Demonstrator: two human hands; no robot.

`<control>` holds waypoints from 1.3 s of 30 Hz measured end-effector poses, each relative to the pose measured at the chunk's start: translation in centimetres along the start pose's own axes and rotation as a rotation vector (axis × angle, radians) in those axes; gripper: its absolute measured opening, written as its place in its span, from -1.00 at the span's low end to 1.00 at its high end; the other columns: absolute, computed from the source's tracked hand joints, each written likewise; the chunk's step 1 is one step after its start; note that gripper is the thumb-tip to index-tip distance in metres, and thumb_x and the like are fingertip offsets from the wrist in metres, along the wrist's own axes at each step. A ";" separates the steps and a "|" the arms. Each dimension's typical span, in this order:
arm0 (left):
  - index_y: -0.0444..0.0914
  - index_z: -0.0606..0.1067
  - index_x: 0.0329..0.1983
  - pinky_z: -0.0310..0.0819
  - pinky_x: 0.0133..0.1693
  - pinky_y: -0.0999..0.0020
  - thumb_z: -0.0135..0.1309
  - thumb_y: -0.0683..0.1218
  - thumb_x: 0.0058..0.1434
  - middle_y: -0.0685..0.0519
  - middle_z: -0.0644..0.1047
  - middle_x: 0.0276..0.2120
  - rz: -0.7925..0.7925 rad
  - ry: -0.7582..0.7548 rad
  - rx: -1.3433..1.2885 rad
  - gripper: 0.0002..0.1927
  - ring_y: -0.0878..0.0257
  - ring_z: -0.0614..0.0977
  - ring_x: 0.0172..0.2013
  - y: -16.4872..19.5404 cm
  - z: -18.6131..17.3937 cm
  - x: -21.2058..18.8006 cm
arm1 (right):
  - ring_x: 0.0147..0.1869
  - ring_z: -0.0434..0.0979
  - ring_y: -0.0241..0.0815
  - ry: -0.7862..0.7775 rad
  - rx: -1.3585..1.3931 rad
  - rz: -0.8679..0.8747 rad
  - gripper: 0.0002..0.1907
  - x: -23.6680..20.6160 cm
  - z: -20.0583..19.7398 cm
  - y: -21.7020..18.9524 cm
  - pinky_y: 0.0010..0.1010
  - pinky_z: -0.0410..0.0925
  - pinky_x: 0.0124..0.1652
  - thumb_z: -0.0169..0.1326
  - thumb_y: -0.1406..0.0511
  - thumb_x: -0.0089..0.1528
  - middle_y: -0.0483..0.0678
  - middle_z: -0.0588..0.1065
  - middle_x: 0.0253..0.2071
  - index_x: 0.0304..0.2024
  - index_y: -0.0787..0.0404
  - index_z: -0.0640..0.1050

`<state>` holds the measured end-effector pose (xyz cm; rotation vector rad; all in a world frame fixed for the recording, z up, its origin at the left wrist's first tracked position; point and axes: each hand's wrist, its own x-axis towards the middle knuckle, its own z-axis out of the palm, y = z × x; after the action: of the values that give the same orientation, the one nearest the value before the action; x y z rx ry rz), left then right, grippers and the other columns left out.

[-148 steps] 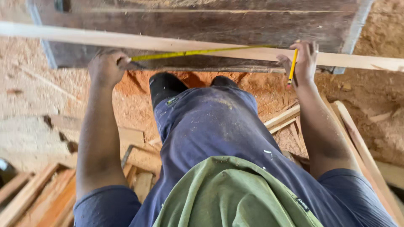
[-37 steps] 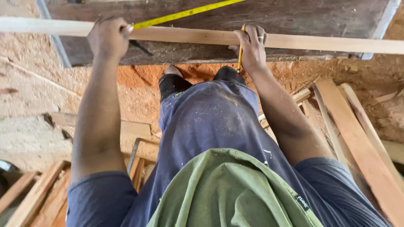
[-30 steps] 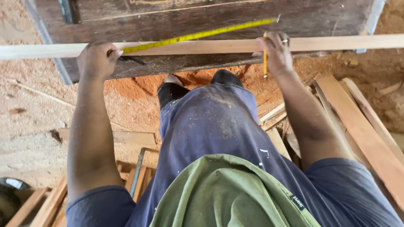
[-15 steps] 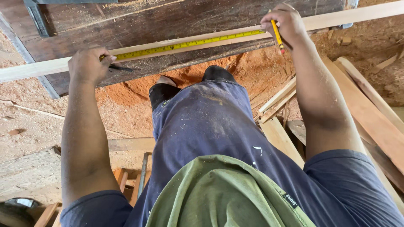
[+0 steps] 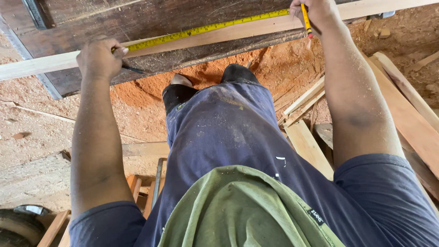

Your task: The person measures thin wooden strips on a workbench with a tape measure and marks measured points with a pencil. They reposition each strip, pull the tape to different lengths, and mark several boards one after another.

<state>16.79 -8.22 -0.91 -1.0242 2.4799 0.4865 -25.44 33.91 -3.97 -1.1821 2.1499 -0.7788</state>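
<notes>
**Tape stretched along a pale batten**

The left hand [image 5: 99,58] is curled tight, its fingers pinning the end of a yellow tape measure [image 5: 206,29] against a long pale wood strip [image 5: 45,66]. The right hand [image 5: 315,11] pinches a yellow pencil [image 5: 306,20], tip pointing down at the strip's front edge beside the tape. The strip lies across a dark, worn workbench [image 5: 137,18]. Below are orange sawdust [image 5: 137,96] and loose planks [image 5: 402,114] on the floor.

labels: small black rectangular tag [image 5: 316,216] on green cloth, lower right | packages, signs, screens: none
</notes>
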 end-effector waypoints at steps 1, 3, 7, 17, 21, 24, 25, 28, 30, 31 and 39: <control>0.03 0.67 -0.27 0.36 -0.16 0.11 0.27 0.08 0.27 0.13 0.58 -0.08 0.015 0.047 0.005 -0.91 0.14 0.52 -0.10 0.1 0.2 0.1 | -0.13 0.64 -0.24 0.018 -0.131 -0.089 -0.86 0.0 -0.1 -0.1 -0.48 0.54 -0.12 0.15 0.41 0.45 0.03 0.61 -0.21 -0.23 0.33 0.61; -0.01 0.66 -0.25 0.39 -0.12 0.14 0.28 0.07 0.30 0.13 0.59 -0.14 0.027 0.079 0.033 -0.89 0.16 0.53 -0.04 0.3 0.6 0.2 | -0.25 0.59 -0.23 -0.025 -0.164 0.005 -0.87 0.0 -0.1 -0.4 -0.44 0.48 -0.27 0.17 0.39 0.49 0.04 0.60 -0.27 -0.18 0.31 0.63; -0.07 0.65 -0.18 0.42 -0.15 0.16 0.28 0.02 0.36 0.11 0.59 -0.15 0.041 0.170 0.148 -0.90 0.12 0.53 -0.04 1.0 1.6 -0.2 | -0.43 0.43 -0.26 -0.072 0.105 0.430 -0.91 -0.3 -0.2 -1.3 -0.36 0.35 -0.47 0.17 0.33 0.47 0.00 0.53 -0.35 -0.13 0.21 0.63; -0.10 0.62 -0.11 0.34 -0.03 0.02 0.22 0.03 0.37 0.07 0.57 -0.01 -0.012 0.281 0.199 -0.85 0.07 0.48 0.04 2.6 2.5 -0.3 | -0.45 0.42 -0.41 -0.111 0.066 0.330 -0.91 0.0 -0.3 0.0 -0.62 0.34 -0.50 0.15 0.33 0.47 -0.09 0.52 -0.39 -0.12 0.20 0.63; -0.12 0.61 -0.10 0.34 -0.03 0.00 0.21 0.03 0.35 0.05 0.57 -0.02 -0.036 0.255 0.188 -0.83 0.06 0.49 0.01 2.9 2.3 -0.2 | -0.41 0.39 -0.42 -0.079 0.033 0.134 -0.93 0.3 -0.3 0.2 -0.60 0.30 -0.50 0.18 0.38 0.46 -0.04 0.52 -0.36 -0.09 0.28 0.66; -0.13 0.61 -0.10 0.34 -0.05 0.00 0.21 0.03 0.37 0.05 0.57 -0.03 -0.017 0.260 0.185 -0.83 0.05 0.49 0.00 3.0 2.4 -0.3 | -0.47 0.36 -0.44 -0.108 0.110 0.277 -0.92 0.1 -0.6 0.4 -0.60 0.26 -0.56 0.19 0.36 0.46 -0.05 0.52 -0.37 -0.07 0.26 0.66; -0.13 0.61 -0.10 0.34 -0.05 0.01 0.21 0.02 0.38 0.05 0.56 -0.03 -0.016 0.262 0.183 -0.84 0.05 0.49 0.00 3.0 2.5 -0.3 | -0.50 0.36 -0.45 -0.126 0.129 0.329 -0.91 0.1 -0.7 0.4 -0.61 0.25 -0.58 0.19 0.35 0.46 -0.06 0.52 -0.37 -0.06 0.26 0.65; -0.13 0.61 -0.10 0.33 -0.04 0.00 0.22 0.02 0.34 0.04 0.56 -0.03 -0.033 0.259 0.171 -0.83 0.06 0.49 0.00 2.9 2.7 -0.3 | -0.48 0.41 -0.36 -0.108 0.121 0.483 -0.92 0.0 -0.8 0.4 -0.47 0.31 -0.55 0.16 0.33 0.43 -0.10 0.56 -0.31 -0.06 0.16 0.65; -0.09 0.62 -0.13 0.33 -0.05 -0.03 0.23 -0.04 0.28 0.06 0.56 -0.03 -0.013 0.271 0.196 -0.87 0.05 0.49 -0.01 2.8 2.8 -0.1 | -0.33 0.48 -0.30 -0.110 -0.051 0.317 -0.90 0.1 -1.0 0.5 -0.42 0.38 -0.34 0.24 0.31 0.38 -0.09 0.59 -0.23 -0.06 0.12 0.68; -0.07 0.62 -0.14 0.33 -0.06 -0.05 0.23 -0.06 0.26 0.06 0.56 -0.03 -0.014 0.275 0.212 -0.88 0.05 0.49 -0.01 2.7 2.9 -0.1 | -0.26 0.51 -0.26 -0.117 -0.132 0.225 -0.88 0.1 -1.1 0.6 -0.39 0.41 -0.23 0.28 0.30 0.36 -0.08 0.61 -0.19 -0.06 0.10 0.69; -0.09 0.61 -0.12 0.32 0.03 -0.18 0.23 -0.08 0.26 0.08 0.57 -0.03 -0.007 0.338 0.228 -0.86 0.04 0.51 0.01 2.5 3.4 -0.2 | 0.02 0.54 -0.08 0.176 -0.357 -0.179 -0.83 -0.7 -0.1 1.0 -0.26 0.47 0.00 0.21 0.37 0.38 0.00 0.58 -0.15 0.02 0.15 0.69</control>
<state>15.94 -4.83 -3.29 -1.0949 2.7416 0.0224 -25.72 34.96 -4.45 -1.5548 2.4230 -0.6061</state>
